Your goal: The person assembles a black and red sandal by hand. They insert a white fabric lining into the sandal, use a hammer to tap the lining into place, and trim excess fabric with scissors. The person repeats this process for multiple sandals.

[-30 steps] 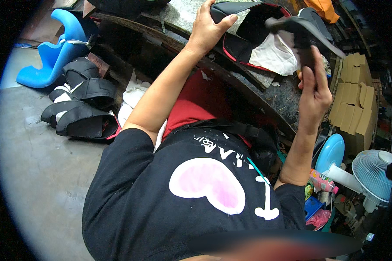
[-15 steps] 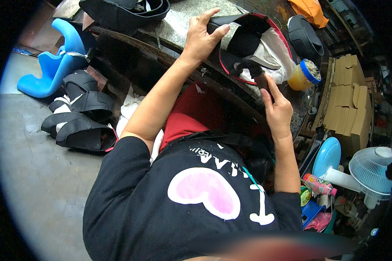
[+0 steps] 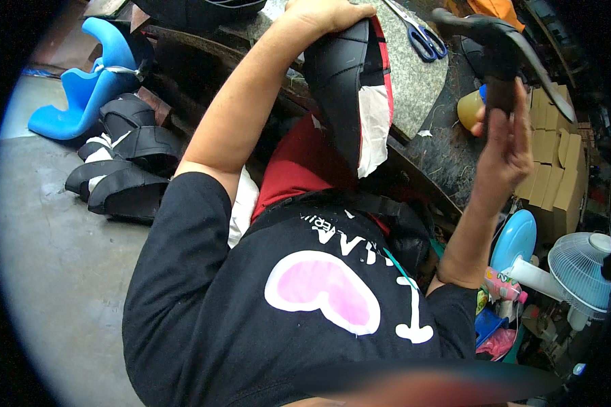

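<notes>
My left hand (image 3: 322, 15) grips the top of a black shoe upper (image 3: 346, 88) with a red edge and white lining. The upper hangs upright over the near edge of a grey stone slab (image 3: 417, 81), in front of my chest. My right hand (image 3: 502, 146) is raised at the upper right and is closed around the handle of a dark hammer (image 3: 489, 41). The hammer head is up in the air, right of the shoe upper and apart from it.
Blue-handled scissors (image 3: 422, 35) lie on the slab and a yellowish jar (image 3: 468, 108) stands by the bench edge. Several black shoe uppers (image 3: 122, 173) and a blue plastic seat (image 3: 91, 91) are on the floor at left. Cardboard boxes (image 3: 557, 159) and a small fan (image 3: 580, 268) stand at right.
My right hand has swung the hammer up from the shoe upper to the upper right. My left hand has turned the upper from lying on the slab to hanging upright.
</notes>
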{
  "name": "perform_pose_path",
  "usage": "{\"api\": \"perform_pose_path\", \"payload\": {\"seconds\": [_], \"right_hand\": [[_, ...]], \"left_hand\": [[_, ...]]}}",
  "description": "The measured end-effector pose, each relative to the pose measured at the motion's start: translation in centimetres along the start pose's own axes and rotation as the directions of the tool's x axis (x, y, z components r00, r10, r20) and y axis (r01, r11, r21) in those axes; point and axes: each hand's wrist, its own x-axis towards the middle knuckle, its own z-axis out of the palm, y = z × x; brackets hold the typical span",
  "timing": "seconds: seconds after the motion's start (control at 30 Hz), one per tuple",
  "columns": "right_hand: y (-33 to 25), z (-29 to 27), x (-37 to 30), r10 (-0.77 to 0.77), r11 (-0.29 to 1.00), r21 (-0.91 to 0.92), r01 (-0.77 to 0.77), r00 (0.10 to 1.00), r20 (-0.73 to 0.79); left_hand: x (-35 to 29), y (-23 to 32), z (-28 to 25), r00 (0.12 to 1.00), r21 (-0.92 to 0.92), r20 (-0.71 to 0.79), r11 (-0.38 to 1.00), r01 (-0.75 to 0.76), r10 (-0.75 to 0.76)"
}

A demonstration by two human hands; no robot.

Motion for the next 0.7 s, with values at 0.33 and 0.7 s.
{"api": "perform_pose_path", "payload": {"seconds": [0.33, 0.7], "right_hand": [[2.7, 1.5, -0.8, -0.034, 0.922, -0.366, 0.128, 0.967, 0.253], [2.4, 1.5, -0.8, 0.011, 0.833, -0.528, 0.165, 0.949, 0.315]], "left_hand": [[0.5, -1.9, 0.6, 0.998, -0.057, -0.033, 0.997, -0.054, 0.053], [1.9, -2.4, 1.3, 0.978, -0.113, -0.045, 0.971, -0.209, 0.205]]}}
